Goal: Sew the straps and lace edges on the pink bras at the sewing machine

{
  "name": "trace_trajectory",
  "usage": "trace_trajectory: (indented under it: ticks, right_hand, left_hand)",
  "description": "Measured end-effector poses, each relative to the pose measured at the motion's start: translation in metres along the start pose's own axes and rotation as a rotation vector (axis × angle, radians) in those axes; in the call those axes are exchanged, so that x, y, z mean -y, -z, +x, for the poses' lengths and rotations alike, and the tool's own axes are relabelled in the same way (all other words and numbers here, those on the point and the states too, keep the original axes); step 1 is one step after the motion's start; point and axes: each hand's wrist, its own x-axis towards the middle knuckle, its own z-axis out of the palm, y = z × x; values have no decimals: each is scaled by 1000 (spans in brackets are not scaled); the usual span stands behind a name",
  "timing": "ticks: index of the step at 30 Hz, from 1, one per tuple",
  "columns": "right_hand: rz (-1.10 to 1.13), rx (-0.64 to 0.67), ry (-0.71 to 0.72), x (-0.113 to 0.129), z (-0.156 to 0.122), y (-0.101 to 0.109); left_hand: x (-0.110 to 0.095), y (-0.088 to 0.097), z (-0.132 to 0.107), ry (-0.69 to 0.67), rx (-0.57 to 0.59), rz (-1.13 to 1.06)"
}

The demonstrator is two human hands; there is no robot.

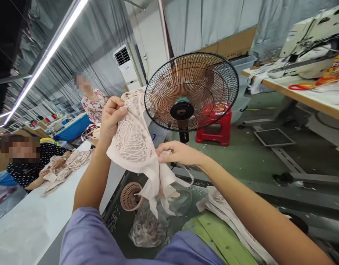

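Observation:
A pale pink lace bra (pixel 135 141) hangs stretched between my two hands, above the table's edge and my lap. My left hand (pixel 113 114) pinches its upper edge between thumb and fingers. Lower and to the right, my right hand (pixel 176 152) grips the bra near the middle, beside the lace cup. Below that hand, loose wings and a thin strap dangle. More pale garments (pixel 227 213) lie over a green cloth (pixel 213 232) on my lap, partly under my right forearm.
A black stand fan (pixel 191 92) stands straight ahead, with a red stool (pixel 215 127) behind it. On the floor are a pink basket (pixel 128 197) and a plastic bag of scraps (pixel 149 230). Left, a co-worker handles garments at a white table (pixel 28 232). Right stands a sewing machine (pixel 310 51).

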Motion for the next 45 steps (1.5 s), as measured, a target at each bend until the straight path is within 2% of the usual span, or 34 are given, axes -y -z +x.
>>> trace_trajectory:
  ticks: [2, 4, 7, 9, 11, 13, 15, 18, 21, 25, 31, 34, 37, 41, 45]
  right_hand:
    - [28, 60, -4, 4, 2, -5]
    - [83, 61, -10, 6, 3, -13]
    - [274, -106, -102, 4, 3, -23]
    - [381, -223, -176, -2, 4, -27]
    - [377, -285, -208, -8, 4, -30]
    - [264, -328, -188, -14, 4, -33]
    - [98, -358, -140, -16, 3, -36]
    - [-93, -374, -107, -15, 1, -41]
    - [-122, -338, -151, -12, -2, -41]
    - [-52, -339, -197, -13, -4, -35]
    - [22, -291, -208, -32, -2, -27]
    - [-77, -302, -175, -33, -4, -25]
    - [-281, -312, -97, -17, -9, -22]
    - [-395, -223, -55, 20, -20, -23]
    - [-551, -279, 50, 53, -30, -31]
  left_hand:
    - [9, 11, 0, 12, -2, 54]
    - [17, 19, -8, 60, -22, 195]
    - [27, 25, -41, 143, -203, 509]
    - [31, 24, -75, 281, -292, 583]
    - [36, 18, -113, 435, -185, 531]
    - [45, 8, -146, 573, -35, 432]
    - [58, -5, -170, 744, 76, 191]
    - [78, -25, -187, 851, 72, -100]
    - [87, -36, -193, 779, -16, -100]
    - [75, -36, -196, 639, -47, -7]
    - [57, -29, -186, 496, 13, 214]
    - [54, -28, -178, 401, 99, 387]
    - [46, -28, -174, 335, 140, 447]
    - [25, -28, -173, 208, 167, 411]
    - [1, -29, -171, 65, 192, 410]
